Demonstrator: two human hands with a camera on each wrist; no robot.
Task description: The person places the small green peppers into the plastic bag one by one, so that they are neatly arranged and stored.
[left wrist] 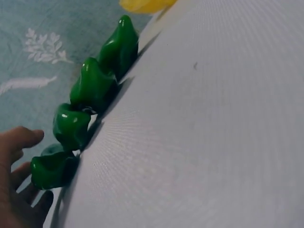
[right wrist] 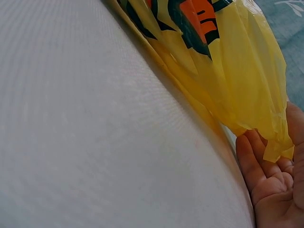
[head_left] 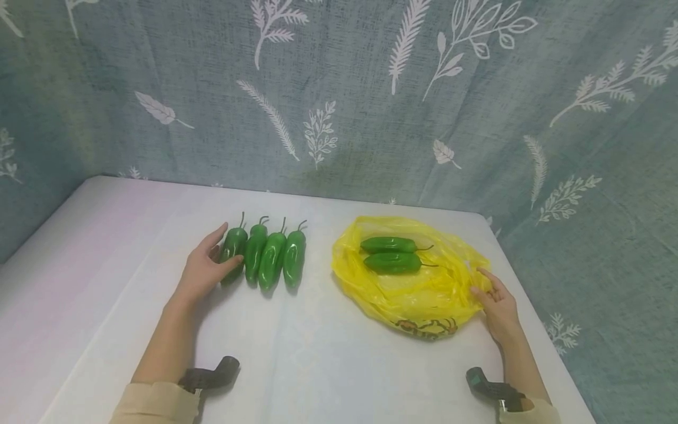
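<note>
My left hand (head_left: 203,266) is around the leftmost green pepper (head_left: 233,247) of a side-by-side row. In the left wrist view its fingers lie along the far side of that pepper (left wrist: 52,171), while the thumb is raised with a gap to it. The other peppers, including the rightmost pepper (head_left: 293,259), lie to its right with stems toward the curtain. On the right, a yellow plastic bag (head_left: 381,300) lies spread open with two peppers (head_left: 392,262) in it. My right hand (head_left: 499,306) holds the bag's right edge between thumb and fingers.
A white-covered table (head_left: 296,365) bears everything. Behind it and along its right side hangs a blue-green curtain (head_left: 339,76) with white leaf prints. Dark orange and black print (head_left: 426,327) shows on the bag's near side. Each wrist wears a black camera mount (head_left: 212,374).
</note>
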